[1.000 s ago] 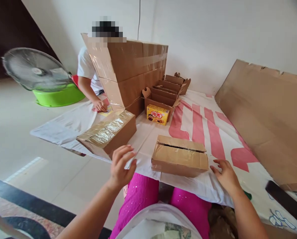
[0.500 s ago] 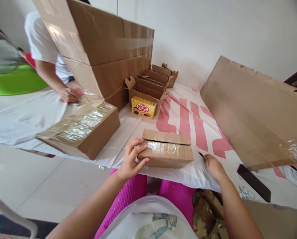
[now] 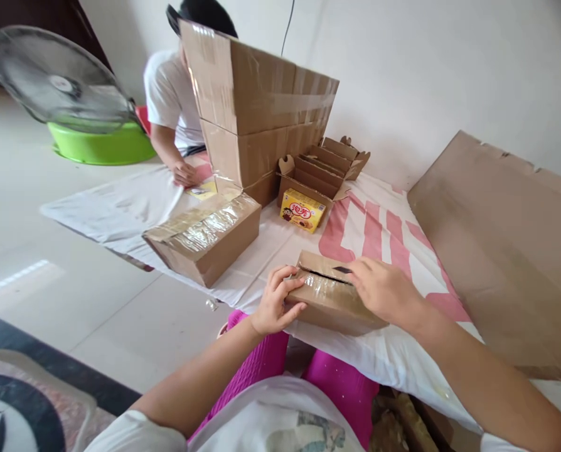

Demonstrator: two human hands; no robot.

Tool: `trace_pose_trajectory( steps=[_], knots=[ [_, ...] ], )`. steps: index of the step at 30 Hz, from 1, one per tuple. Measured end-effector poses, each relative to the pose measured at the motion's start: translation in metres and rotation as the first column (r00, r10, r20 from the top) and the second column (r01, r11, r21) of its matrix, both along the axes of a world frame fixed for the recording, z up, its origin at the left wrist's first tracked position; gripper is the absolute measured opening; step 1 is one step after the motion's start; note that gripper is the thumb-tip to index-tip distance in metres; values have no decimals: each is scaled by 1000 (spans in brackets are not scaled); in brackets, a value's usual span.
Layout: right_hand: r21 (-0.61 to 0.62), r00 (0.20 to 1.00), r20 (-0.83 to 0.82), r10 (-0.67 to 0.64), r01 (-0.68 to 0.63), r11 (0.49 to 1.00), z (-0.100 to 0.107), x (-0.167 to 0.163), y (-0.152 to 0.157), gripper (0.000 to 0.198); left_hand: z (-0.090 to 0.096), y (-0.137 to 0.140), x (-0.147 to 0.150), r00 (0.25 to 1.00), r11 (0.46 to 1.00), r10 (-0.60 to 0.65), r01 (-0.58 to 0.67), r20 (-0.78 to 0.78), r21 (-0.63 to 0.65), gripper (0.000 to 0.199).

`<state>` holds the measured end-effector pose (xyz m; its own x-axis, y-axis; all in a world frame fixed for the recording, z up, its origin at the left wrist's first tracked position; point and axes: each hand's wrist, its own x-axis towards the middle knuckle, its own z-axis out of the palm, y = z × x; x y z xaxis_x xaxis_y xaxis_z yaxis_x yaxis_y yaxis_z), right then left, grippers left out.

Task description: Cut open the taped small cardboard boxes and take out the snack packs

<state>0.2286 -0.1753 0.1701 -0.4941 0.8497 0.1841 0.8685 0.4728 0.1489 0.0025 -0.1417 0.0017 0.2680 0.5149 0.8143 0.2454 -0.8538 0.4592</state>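
you steadied a small cardboard carton at the near edge of a cloth-covered table, directly in front of your lap, its long side facing you and a dark gap running between its top flaps. your left hand rested on the carton's left end, fingers slightly apart across the top and thumb by the near side. your right hand reached over the right end, its fingers together and clamped on a slim dark tool, whose pointed end lay over the far flap, just beside the gap; whether the tip touched the cardboard, you could not have told from this angle. the step in hand looked to be work on the carton's top seam, with one hand bracing and the other guiding. the next move seemed to call for a firm left hold, a light, shallow touch along the gap, and left fingers clear of the tip's path. to the left lay a longer taped carton; at the far side, a yellow printed box stood against a row of open cartons, while a co-worker's hand rested near stacked boxes.
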Motion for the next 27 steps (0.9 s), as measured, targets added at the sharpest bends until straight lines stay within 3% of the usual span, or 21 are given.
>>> trace_pose_trajectory(
  steps=[5,10,19,24,27],
  knots=[
    [-148,952,304,46,0,989,2,-56,15,23,0,-1,-2,1000,1000,25,-25,-9,9,39],
    [-204,893,451,6,96,974,3,-64,15,26,1,0,-6,999,999,43,-42,-20,25,39],
    [-259,784,601,-156,375,890,6,11,-17,28,6,3,-3,996,997,40,-34,-81,65,37],
    [-237,865,456,-210,345,908,6,58,-35,21,5,2,-3,996,999,27,-25,-79,28,36],
    [-263,891,302,-340,420,868,-3,90,-40,25,2,0,-2,998,1000,29,-30,-47,-7,47]
  ],
)
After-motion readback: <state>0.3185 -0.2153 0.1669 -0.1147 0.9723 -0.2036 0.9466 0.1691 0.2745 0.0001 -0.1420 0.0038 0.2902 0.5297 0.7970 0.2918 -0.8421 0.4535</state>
